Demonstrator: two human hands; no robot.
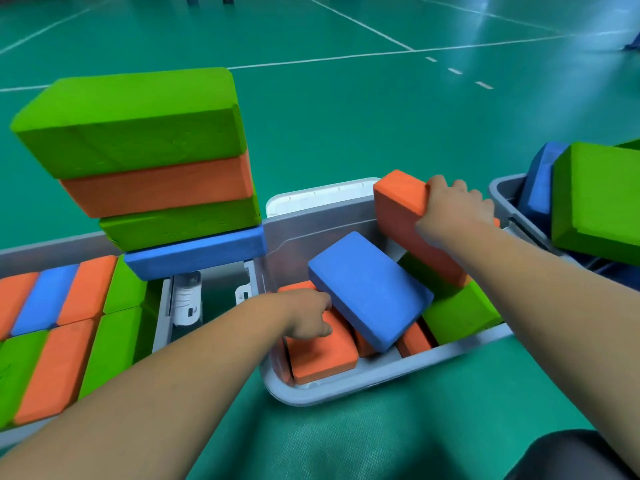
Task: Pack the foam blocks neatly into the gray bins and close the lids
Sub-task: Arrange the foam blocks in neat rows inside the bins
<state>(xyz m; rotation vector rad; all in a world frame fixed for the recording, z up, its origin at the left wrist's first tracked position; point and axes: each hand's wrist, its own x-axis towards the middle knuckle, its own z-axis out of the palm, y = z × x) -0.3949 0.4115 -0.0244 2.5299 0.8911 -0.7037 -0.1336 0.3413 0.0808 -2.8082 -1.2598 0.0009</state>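
Observation:
A gray bin [346, 386] sits in the middle on the green floor with foam blocks lying loosely in it. My right hand [453, 209] grips the top edge of an orange block [398, 209] that stands tilted at the bin's far right. A blue block [370, 289] lies slanted across the others. My left hand [308, 315] rests on an orange block [322, 355] at the bin's near left, fingers curled at the blue block's edge. A green block [460, 313] lies at the right inside the bin.
A second gray bin [52, 244] at the left holds neat rows of orange, blue and green blocks, with a stack of green, orange, green and blue blocks [156, 168] on its right end. A third bin [505, 192] at the right holds blue and green blocks. A white lid [318, 197] lies behind the middle bin.

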